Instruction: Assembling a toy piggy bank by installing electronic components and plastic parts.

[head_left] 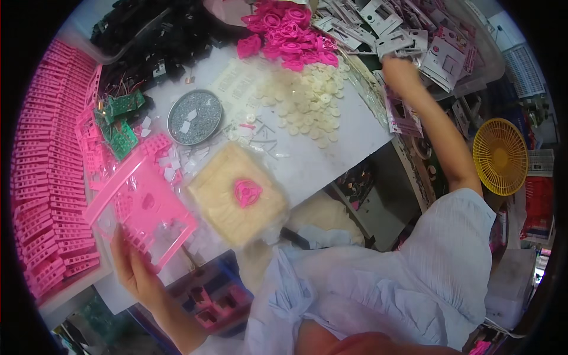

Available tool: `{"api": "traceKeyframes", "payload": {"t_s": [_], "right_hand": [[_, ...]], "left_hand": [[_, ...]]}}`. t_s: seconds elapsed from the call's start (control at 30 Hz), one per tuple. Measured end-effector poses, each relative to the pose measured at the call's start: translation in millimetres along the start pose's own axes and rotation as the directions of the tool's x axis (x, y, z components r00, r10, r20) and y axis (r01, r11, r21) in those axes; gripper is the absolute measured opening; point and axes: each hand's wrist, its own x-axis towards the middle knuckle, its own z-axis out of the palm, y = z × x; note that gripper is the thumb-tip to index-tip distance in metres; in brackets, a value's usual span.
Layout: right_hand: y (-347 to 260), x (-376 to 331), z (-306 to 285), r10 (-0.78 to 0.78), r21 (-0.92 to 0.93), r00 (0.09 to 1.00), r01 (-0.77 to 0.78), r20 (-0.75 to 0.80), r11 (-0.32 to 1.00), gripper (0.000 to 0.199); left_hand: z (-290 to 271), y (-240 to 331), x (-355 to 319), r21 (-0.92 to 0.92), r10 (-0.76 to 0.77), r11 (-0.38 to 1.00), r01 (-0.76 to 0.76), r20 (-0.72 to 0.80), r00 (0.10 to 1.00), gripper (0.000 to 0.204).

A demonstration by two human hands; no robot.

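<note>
At the lower left my left hand [131, 269] grips a pink plastic casing [145, 198] by its near edge, the thumb and fingers closed at its rim. The casing is tilted, with cut-out openings in its face. Beside it lies a wrapped cream-coloured pad [234, 222] with a round pink plastic part [247, 193] on top. My right arm stretches to the far right, where my right hand [401, 74] reaches over a bin of printed pink-and-white panels [447, 56]. Its fingers are among the panels and are partly hidden, so I cannot tell whether they grip one.
Stacked pink casings [53, 165] line the left side. Black parts [154, 35], pink parts [284, 32], cream discs [307, 106] and a round tin of grey bits [195, 117] occupy the table. Green circuit boards [121, 133] lie near the casing. A yellow basket [500, 155] is at right.
</note>
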Motion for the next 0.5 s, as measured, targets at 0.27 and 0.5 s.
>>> {"api": "traceKeyframes", "payload": {"t_s": [0.27, 0.5], "right_hand": [[46.9, 76.1, -108.6, -0.136, 0.819, 0.922, 0.385, -0.363, 0.425, 0.037], [-201.9, -35.7, -228.2, -0.541, 0.844, 0.685, 0.527, -0.489, -0.095, 0.033]], "left_hand": [[69.2, -2.8, 21.5, -0.215, 0.020, 0.976, 0.025, 0.204, 0.979, 0.053], [121.0, 12.9, 11.7, -0.360, 0.015, 0.907, 0.218, 0.546, 0.838, 0.050]]}}
